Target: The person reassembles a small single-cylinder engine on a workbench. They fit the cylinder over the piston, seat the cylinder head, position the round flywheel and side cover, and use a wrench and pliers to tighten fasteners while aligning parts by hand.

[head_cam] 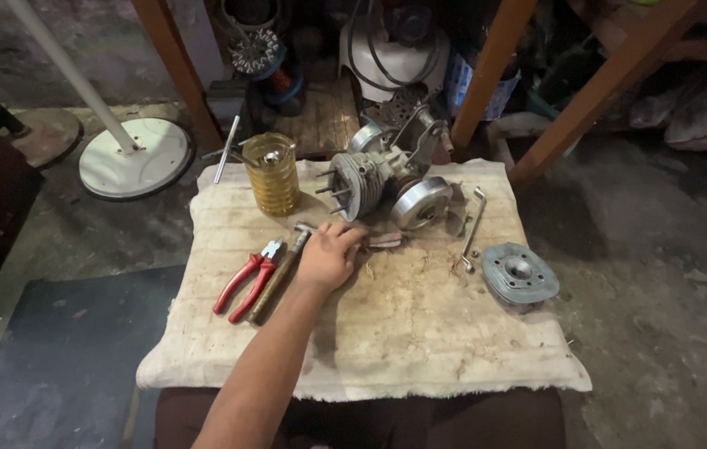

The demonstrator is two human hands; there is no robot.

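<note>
Hammer [280,273] lies beside red pliers [247,279] on the cloth [420,333], within easy reach; the left hand [330,256] rests by its head, fingers loosely curled, gripping nothing.

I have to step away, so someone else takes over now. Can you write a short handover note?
Left hand: palm down on the cloth, fingers on a small tool beside the hammer; grip unclear.
Right hand: out of view.
Engine sits at the cloth's far edge; red pliers left of the hammer, L-wrench and removed cylinder head to the right.
Done: head off. Left: unclear.
</note>
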